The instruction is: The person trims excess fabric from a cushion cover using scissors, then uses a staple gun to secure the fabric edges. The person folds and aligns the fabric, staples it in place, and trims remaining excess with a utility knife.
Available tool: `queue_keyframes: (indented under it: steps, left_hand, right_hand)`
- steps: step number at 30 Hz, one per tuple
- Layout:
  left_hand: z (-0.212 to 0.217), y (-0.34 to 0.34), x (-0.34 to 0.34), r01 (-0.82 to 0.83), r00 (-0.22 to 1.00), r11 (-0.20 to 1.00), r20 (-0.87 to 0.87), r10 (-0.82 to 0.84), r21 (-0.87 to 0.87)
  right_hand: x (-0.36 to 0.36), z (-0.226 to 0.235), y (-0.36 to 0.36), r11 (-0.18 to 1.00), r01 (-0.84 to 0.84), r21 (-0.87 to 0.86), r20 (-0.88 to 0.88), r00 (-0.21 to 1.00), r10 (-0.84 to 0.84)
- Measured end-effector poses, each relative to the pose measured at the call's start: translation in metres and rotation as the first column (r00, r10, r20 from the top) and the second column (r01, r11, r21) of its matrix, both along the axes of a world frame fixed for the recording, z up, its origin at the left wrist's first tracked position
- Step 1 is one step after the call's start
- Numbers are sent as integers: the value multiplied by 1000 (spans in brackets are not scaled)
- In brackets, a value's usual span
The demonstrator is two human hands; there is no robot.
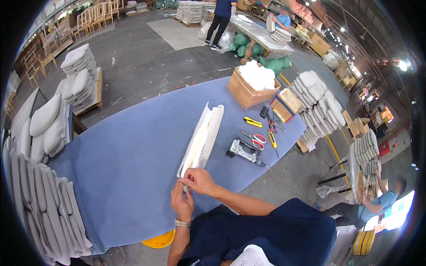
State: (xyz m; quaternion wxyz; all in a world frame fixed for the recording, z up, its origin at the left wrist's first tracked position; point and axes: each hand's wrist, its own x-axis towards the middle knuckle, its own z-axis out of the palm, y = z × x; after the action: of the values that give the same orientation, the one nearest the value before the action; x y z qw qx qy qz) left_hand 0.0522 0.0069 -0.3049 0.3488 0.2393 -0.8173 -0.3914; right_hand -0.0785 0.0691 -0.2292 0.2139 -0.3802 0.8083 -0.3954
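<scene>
Two hands pinching the near end of a long pale fabric strip

A long, narrow fabric strip (202,141) is lying lengthwise on the worktable (128,150), its near end by the person. Its grey, coarse-looking cloth is forming raised sides along a smoother, cream-coloured middle, and its far end is showing rounded corners. The right hand (199,181) is pinching the near end, thumb and fingers brought together on the cloth. The left hand (182,201) is holding the very tip just below, fingers and thumb nearly meeting around it; how firmly, I cannot tell.

Smooth, matt blue material is covering the tabletop. To the right of the strip, a metal-bodied staple gun (244,150), scissors (255,140) with red-and-white handles, a yellow cutter (253,122) and a yellow-handled screwdriver (272,140) are lying loosely grouped. Beyond them, a cardboard box (243,91) is brimming with fluffy white stuffing (257,75).

Plump grey cushions (42,208) are standing packed at the table's left end. Across the dark, scuffed floor (128,53), bare wooden chairs (94,20) are standing in rows, and a co-worker (379,206) in light blue is working at the right.
</scene>
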Motion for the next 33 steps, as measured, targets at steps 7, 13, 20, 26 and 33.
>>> queue_keyframes:
  steps: [7, 13, 20, 26, 33]
  left_hand:
    - [5, 1, -2, 26, 999, 999, 39, -24, -39]
    - [-1, 0, 4, -53, 999, 995, -6, 54, 84]
    - [15, -5, 1, -10, 994, 953, 110, -25, 304]
    - [24, -17, -7, 4, 997, 989, 75, -15, 147]
    - [3, -9, 5, -28, 992, 963, 128, -6, 268]
  right_hand:
    - [-1, -27, 5, 987, 1, -160, -186, 982, -31]
    - [3, -38, -6, 978, -5, -209, -204, 978, -39]
    - [-1, -36, -7, 964, 16, -267, -129, 990, -52]
    - [-13, -32, -20, 952, 31, -304, -15, 999, -38]
    - [-5, -51, -14, 916, 0, -401, 3, 1000, 1]
